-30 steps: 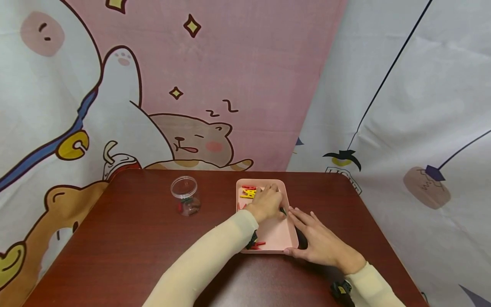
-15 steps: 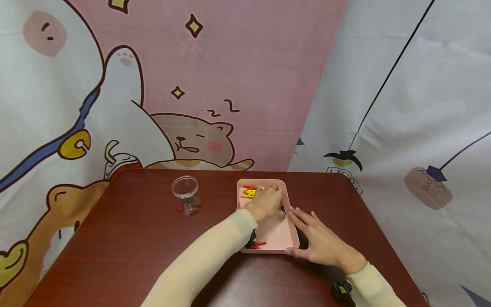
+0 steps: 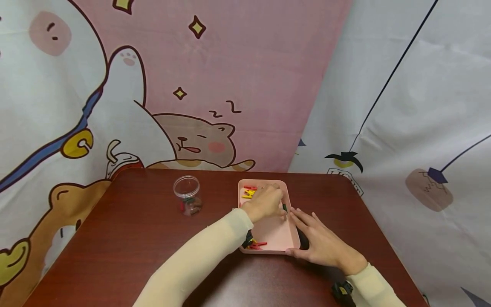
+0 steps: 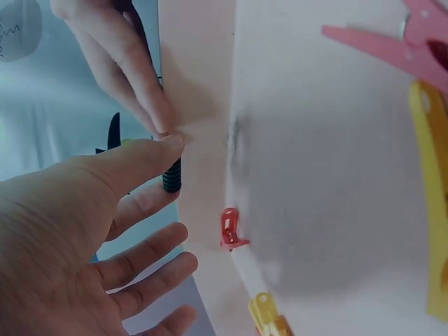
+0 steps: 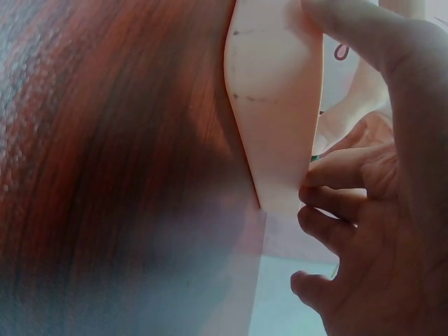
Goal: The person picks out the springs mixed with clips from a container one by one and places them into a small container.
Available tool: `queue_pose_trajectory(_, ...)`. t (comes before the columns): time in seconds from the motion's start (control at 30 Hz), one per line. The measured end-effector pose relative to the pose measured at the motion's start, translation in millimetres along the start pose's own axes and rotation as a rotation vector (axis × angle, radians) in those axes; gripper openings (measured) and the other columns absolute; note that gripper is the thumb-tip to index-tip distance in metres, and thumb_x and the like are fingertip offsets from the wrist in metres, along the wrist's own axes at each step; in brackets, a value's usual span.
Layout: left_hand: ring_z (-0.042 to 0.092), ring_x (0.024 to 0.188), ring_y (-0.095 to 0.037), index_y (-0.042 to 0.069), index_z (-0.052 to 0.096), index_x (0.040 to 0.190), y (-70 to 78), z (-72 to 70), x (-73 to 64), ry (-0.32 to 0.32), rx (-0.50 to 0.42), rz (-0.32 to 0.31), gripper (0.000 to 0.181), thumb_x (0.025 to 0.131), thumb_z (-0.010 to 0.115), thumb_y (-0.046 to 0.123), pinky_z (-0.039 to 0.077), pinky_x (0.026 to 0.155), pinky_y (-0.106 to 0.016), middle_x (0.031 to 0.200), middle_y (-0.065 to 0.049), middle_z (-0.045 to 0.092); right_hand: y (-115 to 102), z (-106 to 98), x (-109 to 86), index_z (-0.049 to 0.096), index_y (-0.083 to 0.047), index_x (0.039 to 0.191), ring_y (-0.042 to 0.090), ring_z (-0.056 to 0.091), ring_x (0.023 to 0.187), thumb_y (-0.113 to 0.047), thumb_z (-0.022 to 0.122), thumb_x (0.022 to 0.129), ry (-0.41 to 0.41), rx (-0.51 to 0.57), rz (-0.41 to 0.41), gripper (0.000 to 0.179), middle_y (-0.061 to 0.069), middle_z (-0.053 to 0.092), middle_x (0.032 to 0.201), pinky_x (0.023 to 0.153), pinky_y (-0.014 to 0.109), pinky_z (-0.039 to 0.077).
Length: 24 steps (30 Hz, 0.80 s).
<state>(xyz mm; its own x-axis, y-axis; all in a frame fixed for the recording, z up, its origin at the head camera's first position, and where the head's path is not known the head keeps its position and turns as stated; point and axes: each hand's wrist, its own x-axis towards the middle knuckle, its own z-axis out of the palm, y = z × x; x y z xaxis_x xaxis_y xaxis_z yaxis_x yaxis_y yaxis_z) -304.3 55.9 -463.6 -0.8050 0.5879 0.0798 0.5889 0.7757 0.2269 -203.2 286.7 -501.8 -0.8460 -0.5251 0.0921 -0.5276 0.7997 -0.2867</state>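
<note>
My left hand [image 3: 264, 202] reaches into the pink tray [image 3: 274, 236]. In the left wrist view, its thumb and index finger pinch a dark green clip [image 4: 172, 178] with a ribbed end, right at the tray's side wall; the other fingers are spread. My right hand [image 3: 320, 241] lies against the tray's right side, fingertips at the rim and thumb by the near corner, fingers mostly extended. Inside the tray, yellow clips [image 3: 248, 194] and a red clip [image 3: 250, 187] lie at the far left, with another red clip [image 3: 258, 245] near the front.
A clear round jar [image 3: 186, 192] with red and dark green pieces in it stands left of the tray. Both are on a dark red-brown table [image 3: 153, 238]. Behind it hangs a cartoon-printed cloth [image 3: 261, 85].
My left hand has shifted slightly at the tray's right wall, its wrist and forearm moving a little left and showing more of the front clips. The right hand stays against the tray.
</note>
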Motion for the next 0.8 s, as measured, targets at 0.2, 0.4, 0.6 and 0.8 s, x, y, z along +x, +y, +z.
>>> queue_pose_trajectory(0.2, 0.069, 0.093, -0.013, 0.02, 0.087, 0.115, -4.0, -8.8, -7.6, 0.033, 0.035, 0.049, 0.032, 0.099, 0.095, 0.047, 0.06, 0.087, -0.037, 0.115, 0.001, 0.077, -0.3, -0.2, -0.7, 0.054, -0.001, 0.172, 0.045, 0.048, 0.171, -0.076, 0.085, 0.096, 0.008, -0.003, -0.005, 0.111, 0.018, 0.049, 0.183, 0.134, 0.082, 0.034)
queue_pose_trajectory(0.4, 0.073, 0.099, -0.013, 0.024, 0.087, 0.119, -6.6, -15.1, -15.1, 0.043, 0.043, 0.065, 0.031, 0.099, 0.095, 0.046, 0.06, 0.094, -0.039, 0.119, 0.003, 0.079, -1.3, -0.5, -0.2, 0.055, 0.0, 0.171, 0.046, 0.049, 0.17, -0.074, 0.087, 0.095, 0.014, -0.006, -0.009, 0.111, 0.018, 0.05, 0.183, 0.133, 0.082, 0.035)
queue_pose_trajectory(0.6, 0.076, 0.105, -0.014, 0.027, 0.088, 0.121, -9.2, -21.0, -24.2, 0.053, 0.065, 0.077, 0.03, 0.1, 0.093, 0.048, 0.061, 0.099, -0.041, 0.119, 0.004, 0.08, -2.3, -0.5, 0.6, 0.056, 0.002, 0.169, 0.046, 0.05, 0.169, -0.074, 0.087, 0.095, 0.02, -0.015, -0.018, 0.111, 0.019, 0.05, 0.183, 0.132, 0.082, 0.036)
queue_pose_trajectory(0.8, 0.072, 0.095, -0.01, 0.028, 0.087, 0.121, -14.4, -26.0, -34.3, 0.082, 0.056, 0.086, 0.03, 0.099, 0.094, 0.048, 0.061, 0.087, -0.033, 0.115, 0.005, 0.078, -2.8, -0.9, -0.7, 0.056, 0.003, 0.169, 0.047, 0.05, 0.169, -0.072, 0.087, 0.096, 0.019, -0.021, -0.02, 0.109, 0.018, 0.048, 0.184, 0.133, 0.082, 0.036)
